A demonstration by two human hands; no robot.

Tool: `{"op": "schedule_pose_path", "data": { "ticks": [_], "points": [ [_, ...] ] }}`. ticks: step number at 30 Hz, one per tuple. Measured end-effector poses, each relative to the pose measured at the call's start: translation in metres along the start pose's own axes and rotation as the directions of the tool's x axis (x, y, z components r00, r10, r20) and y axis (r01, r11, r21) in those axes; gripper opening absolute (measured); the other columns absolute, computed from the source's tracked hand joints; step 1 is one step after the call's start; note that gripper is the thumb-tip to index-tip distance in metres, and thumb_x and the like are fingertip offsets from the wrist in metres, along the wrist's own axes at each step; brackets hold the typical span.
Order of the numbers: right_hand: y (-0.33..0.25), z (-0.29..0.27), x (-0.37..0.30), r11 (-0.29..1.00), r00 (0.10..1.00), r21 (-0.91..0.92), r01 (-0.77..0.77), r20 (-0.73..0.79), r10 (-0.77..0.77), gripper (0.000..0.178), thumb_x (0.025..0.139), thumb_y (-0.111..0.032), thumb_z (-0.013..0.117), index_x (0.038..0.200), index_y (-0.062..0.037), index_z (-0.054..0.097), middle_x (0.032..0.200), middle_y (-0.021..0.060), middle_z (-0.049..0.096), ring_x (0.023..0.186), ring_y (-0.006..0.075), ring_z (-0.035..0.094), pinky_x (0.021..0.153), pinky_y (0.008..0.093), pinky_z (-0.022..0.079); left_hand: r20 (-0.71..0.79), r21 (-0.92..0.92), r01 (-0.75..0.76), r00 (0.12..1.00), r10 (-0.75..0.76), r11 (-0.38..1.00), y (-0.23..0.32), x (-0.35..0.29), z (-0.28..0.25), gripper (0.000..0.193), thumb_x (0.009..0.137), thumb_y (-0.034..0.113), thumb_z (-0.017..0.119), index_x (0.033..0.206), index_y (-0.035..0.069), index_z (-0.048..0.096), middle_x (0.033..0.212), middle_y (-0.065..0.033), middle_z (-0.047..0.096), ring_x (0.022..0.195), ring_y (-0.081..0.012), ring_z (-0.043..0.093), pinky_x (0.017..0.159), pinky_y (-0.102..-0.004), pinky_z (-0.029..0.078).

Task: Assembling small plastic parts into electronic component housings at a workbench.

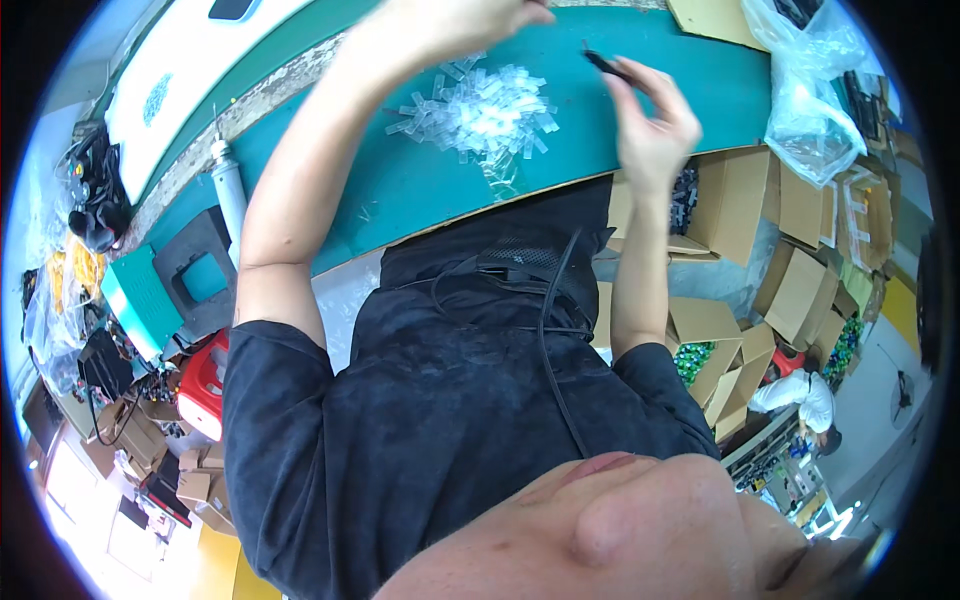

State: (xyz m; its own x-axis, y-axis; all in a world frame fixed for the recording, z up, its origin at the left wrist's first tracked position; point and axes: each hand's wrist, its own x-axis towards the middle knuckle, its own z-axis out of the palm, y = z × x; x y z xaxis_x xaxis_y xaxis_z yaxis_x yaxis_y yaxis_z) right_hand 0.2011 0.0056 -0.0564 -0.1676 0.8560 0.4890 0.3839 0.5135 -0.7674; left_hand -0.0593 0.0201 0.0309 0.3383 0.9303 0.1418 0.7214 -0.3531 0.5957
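Dark, perhaps faded short-sleeved shirt (pixel 440 430), thin black cord (pixel 543 340) down its front

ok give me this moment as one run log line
left hand: at top edge, grip unclear | right hand: pinching slim black piece | clear strips: piled on green table

Clear plastic bag (pixel 815 110), cardboard boxes (pixel 797 308)
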Motion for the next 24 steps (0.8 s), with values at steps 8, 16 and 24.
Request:
{"op": "schedule_pose_path", "data": {
  "ticks": [8, 16, 24],
  "points": [
    [-0.020, -0.161, -0.033, 0.824, 0.792, -0.101, -0.557, 0.232, 0.564, 0.016, 0.090, 0.008, 0.074, 0.106, 0.0057, 0.074, 0.097, 0.0076, 0.074, 0.091, 0.0128, 0.069, 0.084, 0.0246, 0.053, 0.167, 0.460, 0.221, 0.929, -0.329, 0.860, -0.022, -0.026, -0.015, 0.014, 0.080, 0.001, 0.062, 0.084, -0.007, 0.072, 0.089, -0.0280, 0.072, 0.090, -0.0403, 0.073, 0.080, -0.0483, 0.059],
    [0.137, -0.227, -0.119, 0.501, 0.547, -0.536, -0.680, 0.084, 0.833, 0.017, 0.091, 0.001, 0.072, 0.108, 0.0045, 0.075, 0.088, 0.0070, 0.076, 0.077, 0.0115, 0.070, 0.066, 0.0261, 0.057, 0.061, 0.403, 0.184, 0.972, -0.227, 0.897, -0.013, -0.029, 0.007, 0.015, 0.083, 0.001, 0.058, 0.084, -0.005, 0.071, 0.087, -0.0279, 0.071, 0.091, -0.0426, 0.072, 0.080, -0.0490, 0.059],
    [0.237, -0.228, -0.153, 0.435, 0.473, -0.350, -0.830, -0.027, 0.881, 0.024, 0.094, 0.000, 0.069, 0.117, 0.0027, 0.073, 0.096, 0.0098, 0.076, 0.080, 0.0136, 0.072, 0.064, 0.0271, 0.060, 0.186, 0.246, 0.130, 0.966, -0.178, 0.961, -0.007, -0.018, 0.025, 0.015, 0.084, 0.004, 0.060, 0.086, -0.007, 0.071, 0.087, -0.0282, 0.071, 0.089, -0.0429, 0.072, 0.078, -0.0487, 0.058]
  ]
}}
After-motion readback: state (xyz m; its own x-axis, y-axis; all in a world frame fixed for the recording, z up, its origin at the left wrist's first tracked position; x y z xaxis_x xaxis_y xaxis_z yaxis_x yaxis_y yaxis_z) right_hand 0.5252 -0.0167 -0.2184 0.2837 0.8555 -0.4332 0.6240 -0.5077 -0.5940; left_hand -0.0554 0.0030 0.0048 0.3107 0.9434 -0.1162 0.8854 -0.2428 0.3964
